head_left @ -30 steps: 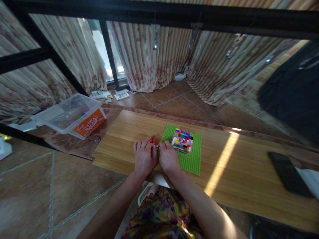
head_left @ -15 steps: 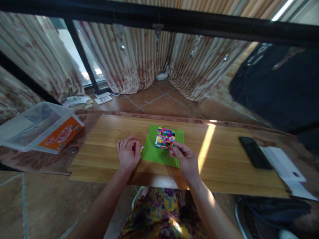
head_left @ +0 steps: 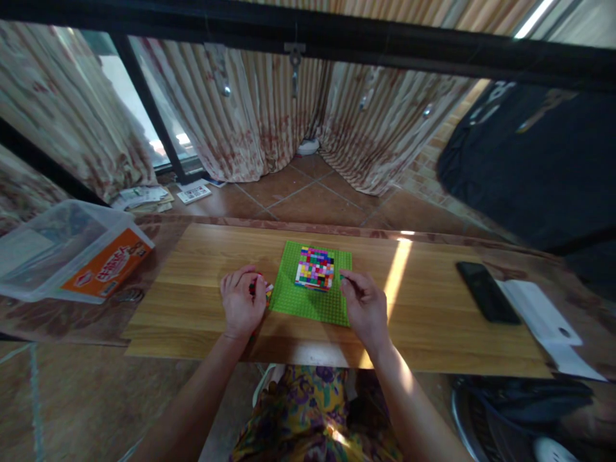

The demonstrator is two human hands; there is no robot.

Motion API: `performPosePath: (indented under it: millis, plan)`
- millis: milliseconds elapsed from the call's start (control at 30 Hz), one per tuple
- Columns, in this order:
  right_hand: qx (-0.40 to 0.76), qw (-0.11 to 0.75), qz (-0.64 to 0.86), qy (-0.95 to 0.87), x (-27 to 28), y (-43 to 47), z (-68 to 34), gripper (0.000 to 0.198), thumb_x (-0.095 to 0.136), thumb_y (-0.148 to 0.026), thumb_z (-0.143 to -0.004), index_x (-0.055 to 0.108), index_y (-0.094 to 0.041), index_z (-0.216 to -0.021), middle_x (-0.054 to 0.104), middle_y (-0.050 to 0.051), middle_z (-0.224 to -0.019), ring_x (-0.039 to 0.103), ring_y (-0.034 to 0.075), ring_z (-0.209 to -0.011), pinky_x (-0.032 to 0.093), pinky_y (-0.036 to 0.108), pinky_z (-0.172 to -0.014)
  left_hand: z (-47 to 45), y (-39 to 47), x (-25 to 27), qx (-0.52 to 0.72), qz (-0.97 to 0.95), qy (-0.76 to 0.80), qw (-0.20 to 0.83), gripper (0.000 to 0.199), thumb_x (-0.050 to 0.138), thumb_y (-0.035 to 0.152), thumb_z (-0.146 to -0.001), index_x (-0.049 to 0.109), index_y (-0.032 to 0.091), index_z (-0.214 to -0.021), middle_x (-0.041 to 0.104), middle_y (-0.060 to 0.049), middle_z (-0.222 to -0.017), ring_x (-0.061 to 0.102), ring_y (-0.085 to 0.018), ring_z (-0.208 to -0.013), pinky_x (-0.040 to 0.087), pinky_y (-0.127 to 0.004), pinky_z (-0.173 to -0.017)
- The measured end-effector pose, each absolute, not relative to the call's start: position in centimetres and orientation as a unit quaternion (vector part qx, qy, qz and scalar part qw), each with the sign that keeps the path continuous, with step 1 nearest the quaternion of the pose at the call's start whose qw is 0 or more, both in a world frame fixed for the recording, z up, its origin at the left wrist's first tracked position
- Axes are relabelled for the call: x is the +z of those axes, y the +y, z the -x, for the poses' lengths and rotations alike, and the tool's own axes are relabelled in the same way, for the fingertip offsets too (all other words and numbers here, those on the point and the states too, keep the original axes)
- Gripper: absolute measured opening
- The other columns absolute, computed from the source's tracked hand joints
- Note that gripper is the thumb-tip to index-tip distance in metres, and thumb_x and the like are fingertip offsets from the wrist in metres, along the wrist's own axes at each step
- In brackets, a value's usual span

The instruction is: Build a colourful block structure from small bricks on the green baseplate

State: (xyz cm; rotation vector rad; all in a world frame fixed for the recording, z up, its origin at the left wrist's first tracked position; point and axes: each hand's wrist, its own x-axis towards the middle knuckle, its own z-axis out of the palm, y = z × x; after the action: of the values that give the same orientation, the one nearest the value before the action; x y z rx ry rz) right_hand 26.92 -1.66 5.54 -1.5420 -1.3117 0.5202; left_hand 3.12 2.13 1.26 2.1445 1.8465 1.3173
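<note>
A green studded baseplate (head_left: pixel 289 301) lies on the wooden table, bearing a square, multicoloured block of small toy bricks (head_left: pixel 315 268). To its left, my left hand (head_left: pixel 243 301) rests on the wood with fingers curled round several loose bricks (head_left: pixel 268 288); red, white and yellow ones show past the thumb, and the rest are hidden under the palm. My right hand (head_left: pixel 363 305) hovers at the plate's right edge, thumb and forefinger pinched on a tiny piece that looks like a green brick (head_left: pixel 342 276), apart from the brick block.
A clear plastic bin (head_left: pixel 52 256) with an orange label stands at the left. On the right lie a black phone (head_left: pixel 487 292) and a white box-like item (head_left: pixel 541 314). A dark metal bar (head_left: pixel 385 61) crosses above, before striped curtains (head_left: pixel 264 122).
My right hand has drawn back to the right, away from the brick block, its fingers still pinched. The left hand stays by the loose bricks. The whole view has shifted slightly.
</note>
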Motion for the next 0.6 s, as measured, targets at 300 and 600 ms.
performPosePath:
  millis: [300, 600]
  plan:
    - [0.107, 0.363, 0.645, -0.664, 6.2, -0.3, -25.7, 0.02, 0.05, -0.018, -0.086, 0.068, -0.02, -0.095, 0.063, 0.004, -0.086, 0.058, 0.015, -0.072, 0.046, 0.026, -0.067, -3.2, 2.0, 1.3, 0.41, -0.678, 0.61, 0.017, 0.019, 0.05, 0.029, -0.089, 0.062, 0.019, -0.079, 0.07, -0.009, -0.099, 0.063, -0.024, -0.097, 0.041, -0.041, -0.091]
    - [0.055, 0.298, 0.665, -0.683, 6.1, 0.4, -25.2, 0.018, 0.051, -0.017, -0.086, 0.068, -0.02, -0.084, 0.062, 0.005, -0.086, 0.057, 0.015, -0.072, 0.042, 0.026, -0.065, -3.2, 2.0, 1.5, 0.411, -0.679, 0.608, 0.019, 0.018, 0.051, 0.028, -0.089, 0.063, 0.019, -0.079, 0.07, -0.009, -0.098, 0.063, -0.023, -0.095, 0.042, -0.04, -0.09]
